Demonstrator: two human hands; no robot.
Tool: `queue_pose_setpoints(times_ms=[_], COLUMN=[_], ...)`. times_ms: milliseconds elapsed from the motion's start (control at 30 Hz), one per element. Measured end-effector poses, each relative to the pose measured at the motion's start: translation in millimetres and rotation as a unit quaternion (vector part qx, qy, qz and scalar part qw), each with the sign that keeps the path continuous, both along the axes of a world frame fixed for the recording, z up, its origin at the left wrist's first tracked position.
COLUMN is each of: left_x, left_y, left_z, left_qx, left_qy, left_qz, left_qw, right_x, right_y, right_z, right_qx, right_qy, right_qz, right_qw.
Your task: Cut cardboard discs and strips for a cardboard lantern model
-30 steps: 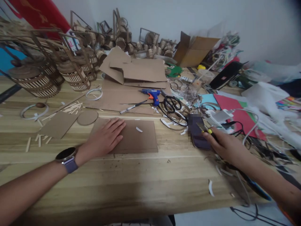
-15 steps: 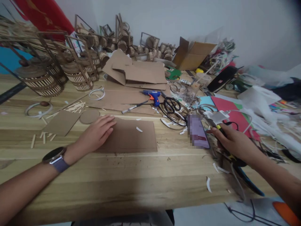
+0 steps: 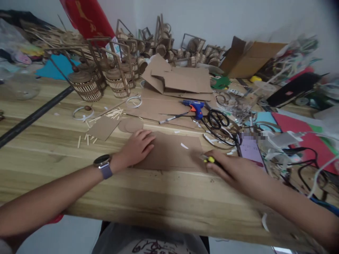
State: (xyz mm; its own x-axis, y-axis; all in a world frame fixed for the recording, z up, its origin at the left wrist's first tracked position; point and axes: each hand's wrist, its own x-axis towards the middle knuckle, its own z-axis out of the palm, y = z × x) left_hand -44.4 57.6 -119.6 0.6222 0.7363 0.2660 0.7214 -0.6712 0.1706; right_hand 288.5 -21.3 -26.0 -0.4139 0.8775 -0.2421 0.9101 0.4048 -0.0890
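Note:
A rectangular piece of brown cardboard [image 3: 174, 151] lies flat on the table in front of me, with a small white paper scrap [image 3: 184, 145] on it. My left hand [image 3: 139, 148] rests over its left end, fingers stretched out and holding nothing. At the cardboard's right edge, my right hand [image 3: 227, 167] is closed around a utility knife [image 3: 209, 159] with yellow and black parts. The knife's short metallic tip points left, over the cardboard's right end. Most of its handle is hidden in my fingers, and motion blurs whether the tip touches the cardboard.
Behind the cardboard lie a blue glue gun [image 3: 194, 107] with a black cord and folded cardboard [image 3: 185, 83]. Round cardboard discs [image 3: 132, 125] and short sticks [image 3: 115, 113] lie left. A phone [image 3: 250, 148] and cables are right. Small woven baskets [image 3: 84, 84] stand back left.
My right hand has brought the knife left, from beside the phone to the cardboard's right edge. My left hand stays on the cardboard. The view has shifted left.

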Motion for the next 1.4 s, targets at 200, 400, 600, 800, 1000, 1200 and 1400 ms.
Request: queue_pose_setpoints(times_ms=[200, 400, 600, 800, 1000, 1200, 1400], left_x=[21.4, 26.9, 30.0, 31.3, 31.8, 32.2, 31.6], left_y=[-19.0, -13.8, -11.7, -13.9, -14.8, -14.7, -14.4], left_z=[11.6, 9.8, -2.2, 1.2, 0.5, 2.4, 1.1], left_qx=[0.006, 0.011, 0.002, -0.002, 0.011, 0.004, -0.001], left_qy=[-0.007, 0.01, 0.04, 0.045, 0.05, 0.057, 0.054], left_qz=[-0.003, -0.054, -0.049, -0.046, -0.043, -0.043, -0.045], left_qw=[1.0, 0.998, 0.998, 0.998, 0.998, 0.997, 0.998], right_x=[-83.9, -114.2, -118.8, -118.9, -118.6, -121.6, -123.4], right_y=[15.8, 19.1, 18.7, 18.6, 19.5, 20.9, 22.5], right_z=[2.6, -4.3, -12.1, -15.3, -16.8, -11.4, -10.7], right_qx=[-0.039, -0.013, 0.0, -0.001, 0.003, -0.008, 0.003], right_qy=[-0.076, -0.11, -0.129, -0.125, -0.119, -0.136, -0.131], right_qz=[0.132, 0.189, 0.213, 0.224, 0.221, 0.234, 0.238], right_qw=[0.988, 0.976, 0.969, 0.966, 0.968, 0.963, 0.962])
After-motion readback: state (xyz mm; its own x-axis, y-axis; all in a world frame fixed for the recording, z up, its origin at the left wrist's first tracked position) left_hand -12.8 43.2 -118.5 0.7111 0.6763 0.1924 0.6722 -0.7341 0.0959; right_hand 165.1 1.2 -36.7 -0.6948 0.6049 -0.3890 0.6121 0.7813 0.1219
